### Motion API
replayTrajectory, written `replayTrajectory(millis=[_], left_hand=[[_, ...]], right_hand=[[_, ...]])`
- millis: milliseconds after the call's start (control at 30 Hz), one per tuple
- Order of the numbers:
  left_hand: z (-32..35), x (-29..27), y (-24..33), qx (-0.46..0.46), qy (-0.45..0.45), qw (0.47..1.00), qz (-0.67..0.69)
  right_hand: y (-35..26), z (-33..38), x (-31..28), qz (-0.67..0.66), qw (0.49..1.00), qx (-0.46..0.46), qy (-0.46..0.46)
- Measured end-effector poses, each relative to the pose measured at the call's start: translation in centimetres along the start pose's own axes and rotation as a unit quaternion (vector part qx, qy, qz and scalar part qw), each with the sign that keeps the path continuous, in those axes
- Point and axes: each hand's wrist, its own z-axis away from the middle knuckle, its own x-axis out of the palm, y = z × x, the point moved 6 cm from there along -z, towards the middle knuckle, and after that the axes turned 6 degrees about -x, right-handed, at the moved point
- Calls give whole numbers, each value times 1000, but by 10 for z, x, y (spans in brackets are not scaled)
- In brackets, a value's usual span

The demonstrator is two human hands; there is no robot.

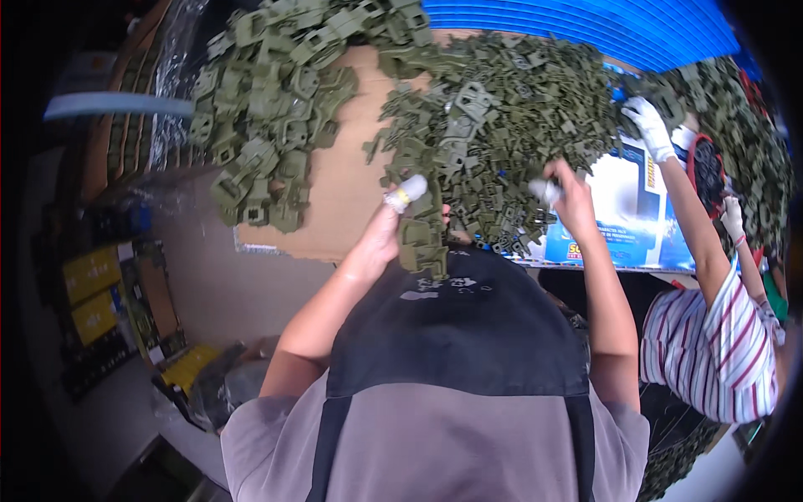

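Note:
My left hand [386, 224], with a white cover and a yellow band on a finger, is closed around a long olive-green moulded plastic part [424, 230]. That part hangs over the table's front edge, in front of my dark apron. Farther right, my right hand [570, 199] is above the near right side of a heap of small olive-green plastic pieces [527, 125]. A white cover shows at its fingertips. Motion smears those fingers, so whether they pinch a piece does not show.
Larger olive-green parts [276, 109] are piled on cardboard [351, 151] at the left. Blue corrugated sheeting [577, 29] borders the back. At the right, a co-worker's gloved hand [648, 125] reaches over a printed blue-and-white sheet [619, 197]. A black-filled red basket [705, 171] stands beyond.

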Motion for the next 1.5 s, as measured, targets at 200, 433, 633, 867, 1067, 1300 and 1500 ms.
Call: replayTrajectory(millis=[200, 433, 633, 867, 1067, 1300, 1500], left_hand=[[3, 25, -8, 16, 23, 1000, -11], [-15, 30, -18, -22, -13, 996, -85], [-3, 29, -22, -38, 38, 996, -66], [12, 43, -10, -44, 43, 984, -169], [-22, -23, 31, 185, -15, 971, -150], [-74, -19, 38, 133, 16, 991, -32], [-55, 28, 27, 125, -78, 989, -9]], right_hand=[[-116, 29, 36, -107, 955, -143, -239], [-133, 26, 53, -64, 924, -185, -329], [-127, 33, 68, -115, 920, -188, -323], [-122, 48, 84, -83, 927, -169, -325], [-106, -5, 59, -288, 930, -98, -209], [-26, -37, 129, -75, 985, 151, 39], [-1, -25, 118, -279, 931, 230, 56]])
